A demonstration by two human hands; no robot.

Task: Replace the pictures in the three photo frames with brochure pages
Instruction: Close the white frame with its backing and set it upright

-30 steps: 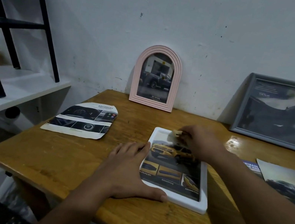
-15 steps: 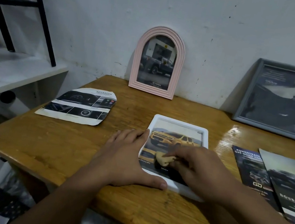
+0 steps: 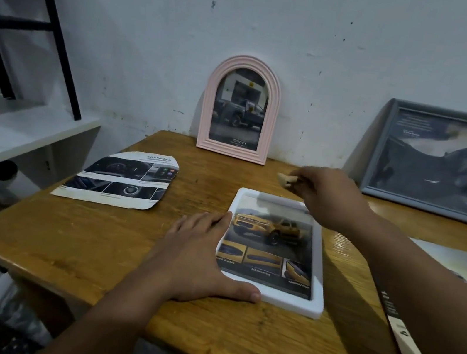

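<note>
With the left hand [image 3: 197, 258] lying flat, fingers spread, beside the white rectangular plastic frame [image 3: 272, 251] on the wooden surface [image 3: 92, 239], the right hand [image 3: 324, 196] is pinching a small beige scrap [image 3: 285, 181] in its grip, risking the unpinned frame sliding.

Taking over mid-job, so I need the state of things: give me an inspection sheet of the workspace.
Surface: wooden table, glossy.
Job's things: white frame lying flat with yellow truck page; pink arched frame and grey frame leaning on wall, both filled.
Clutter: cut brochure page; brochures at right.
Grippers: left hand flat against white frame; right hand pinches small beige piece.
Cables: nothing seen.
Surroundings: white wall, black rack on shelf.
</note>
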